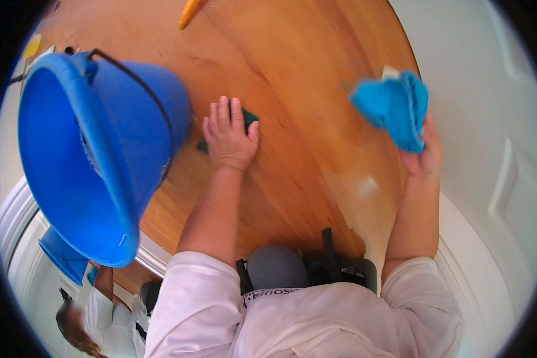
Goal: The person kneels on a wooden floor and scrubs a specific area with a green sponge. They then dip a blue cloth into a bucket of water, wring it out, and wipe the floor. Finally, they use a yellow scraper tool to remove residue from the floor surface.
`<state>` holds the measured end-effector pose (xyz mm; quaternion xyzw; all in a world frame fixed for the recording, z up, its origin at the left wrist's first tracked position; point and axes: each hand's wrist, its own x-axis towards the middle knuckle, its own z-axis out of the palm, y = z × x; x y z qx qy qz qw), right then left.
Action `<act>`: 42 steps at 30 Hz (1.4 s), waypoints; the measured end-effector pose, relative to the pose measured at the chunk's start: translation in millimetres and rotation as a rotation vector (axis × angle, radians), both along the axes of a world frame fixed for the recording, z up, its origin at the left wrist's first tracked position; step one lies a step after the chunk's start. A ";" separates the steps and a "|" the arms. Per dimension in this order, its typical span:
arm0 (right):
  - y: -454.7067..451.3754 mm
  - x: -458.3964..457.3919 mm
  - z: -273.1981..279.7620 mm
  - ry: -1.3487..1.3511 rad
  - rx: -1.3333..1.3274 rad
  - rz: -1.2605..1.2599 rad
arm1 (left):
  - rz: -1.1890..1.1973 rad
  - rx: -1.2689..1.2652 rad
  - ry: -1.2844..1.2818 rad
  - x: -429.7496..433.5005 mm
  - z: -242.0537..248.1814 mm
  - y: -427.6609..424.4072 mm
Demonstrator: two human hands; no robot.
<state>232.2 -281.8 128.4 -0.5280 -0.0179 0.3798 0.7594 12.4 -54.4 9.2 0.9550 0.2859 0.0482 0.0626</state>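
Observation:
My left hand (230, 134) lies flat, palm down, on a dark green scouring pad (250, 118) on the wooden floor (286, 147). In my right hand (423, 152) is a bunched blue cloth (394, 107), held at the right side over the wood, near the white panelled surface. A bit of something white shows behind the cloth's upper edge. Just left of my left hand is a large blue plastic bucket (156, 98) with a dark handle, its wide mouth facing the left of the view.
An orange object (187, 15) lies at the top. A white panelled door or wall (479, 112) borders the wood on the right. At the lower left, a mirror-like surface shows a person in white (112, 317) and a blue bucket. Something yellow (32, 45) is at the upper left.

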 end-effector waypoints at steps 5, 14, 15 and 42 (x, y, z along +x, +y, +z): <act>-121.8 -45.8 -24.6 -0.173 -0.880 0.208 | -0.021 0.039 0.028 1.1 -0.8 -2.4; -109.6 -107.0 -109.7 -1.111 -1.426 0.084 | -0.046 0.105 0.032 0.8 -7.3 -2.9; -93.0 -105.7 -111.8 -1.133 -1.440 0.106 | -0.042 0.098 0.048 0.9 -7.5 -3.2; -45.3 -31.5 -75.4 -0.604 -1.243 -0.267 | -0.028 -0.033 -0.026 -1.0 4.1 0.4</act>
